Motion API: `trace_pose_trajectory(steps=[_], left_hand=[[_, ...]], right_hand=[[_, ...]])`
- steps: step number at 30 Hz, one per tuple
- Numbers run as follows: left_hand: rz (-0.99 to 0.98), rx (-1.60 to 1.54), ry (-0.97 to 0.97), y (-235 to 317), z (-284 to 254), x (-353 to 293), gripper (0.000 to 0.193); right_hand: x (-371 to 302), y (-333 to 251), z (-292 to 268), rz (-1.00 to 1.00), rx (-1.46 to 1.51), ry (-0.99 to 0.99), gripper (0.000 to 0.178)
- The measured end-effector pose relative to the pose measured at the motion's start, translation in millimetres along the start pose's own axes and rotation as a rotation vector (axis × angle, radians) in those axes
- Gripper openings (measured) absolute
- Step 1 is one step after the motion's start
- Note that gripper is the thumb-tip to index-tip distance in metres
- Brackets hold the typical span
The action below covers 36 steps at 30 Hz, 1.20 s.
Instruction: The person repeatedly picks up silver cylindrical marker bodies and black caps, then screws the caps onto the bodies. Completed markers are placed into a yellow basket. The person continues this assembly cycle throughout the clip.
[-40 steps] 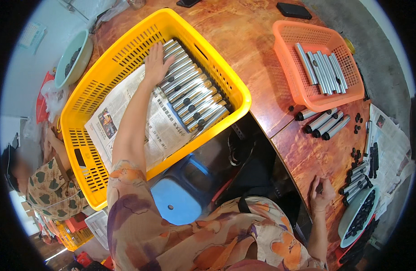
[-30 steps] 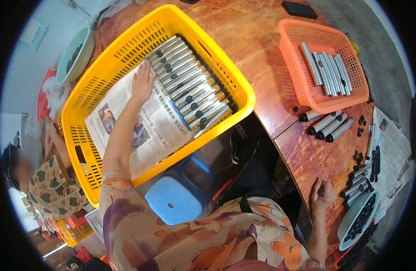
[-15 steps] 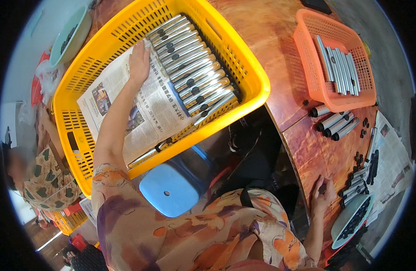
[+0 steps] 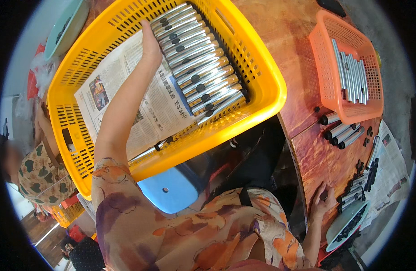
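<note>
The head view shows both hands. The left hand (image 4: 151, 47) is turned edge-on above the newspaper (image 4: 163, 110), beside a row of silver tubes (image 4: 195, 61) in the yellow basket (image 4: 235, 128). One digit shows, held straight; the others are hidden behind the hand, so I cannot tell how far they spread or whether they grip the paper. The right hand (image 4: 323, 201), at the table's edge, has its fingers curled around one small black cap (image 4: 324, 195).

The newspaper covers part of the basket's contents, and the tubes overlap too closely for a sure count. The top edge cuts off the yellow basket and one of two pale green bowls (image 4: 338, 228). Four tubes (image 4: 339, 131) lie beside one salmon basket (image 4: 323, 81). One blue stool (image 4: 167, 192) is partly hidden.
</note>
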<state>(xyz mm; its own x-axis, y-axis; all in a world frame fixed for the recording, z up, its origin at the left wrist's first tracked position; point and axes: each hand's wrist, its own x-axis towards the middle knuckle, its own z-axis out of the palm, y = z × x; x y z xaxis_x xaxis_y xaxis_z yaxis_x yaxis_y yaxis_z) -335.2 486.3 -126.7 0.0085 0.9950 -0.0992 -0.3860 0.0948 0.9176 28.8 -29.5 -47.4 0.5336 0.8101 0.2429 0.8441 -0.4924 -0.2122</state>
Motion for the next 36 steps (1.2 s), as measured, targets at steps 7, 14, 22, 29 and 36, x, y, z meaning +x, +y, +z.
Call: trace_pose_trajectory(steps=[7, 14, 22, 29, 36], left_hand=[[-0.033, 0.169, 0.112, -14.0, -14.9, 19.1, 0.064], [0.757, 1.178, -0.071, 20.4, 2.4, -46.7, 0.041], [0.647, 1.110, -0.766, 19.7, 27.5, -146.0, 0.017], [0.663, 1.238, -0.933, -0.2, 17.2, -155.5, 0.033], [0.737, 1.395, -1.046, 4.5, 13.0, -157.4, 0.054]], right_hand=[[4.7, -3.6, 0.2, -0.072, -0.011, 0.023, 0.020], [7.7, -14.4, -3.6, -0.050, -0.030, -0.005, 0.017], [-0.7, 8.9, -0.4, -0.079, -0.125, 0.021, 0.016], [1.2, -1.1, -2.5, -0.041, -0.124, -0.013, 0.020], [3.7, -6.6, -2.5, -0.073, -0.095, 0.005, 0.019]])
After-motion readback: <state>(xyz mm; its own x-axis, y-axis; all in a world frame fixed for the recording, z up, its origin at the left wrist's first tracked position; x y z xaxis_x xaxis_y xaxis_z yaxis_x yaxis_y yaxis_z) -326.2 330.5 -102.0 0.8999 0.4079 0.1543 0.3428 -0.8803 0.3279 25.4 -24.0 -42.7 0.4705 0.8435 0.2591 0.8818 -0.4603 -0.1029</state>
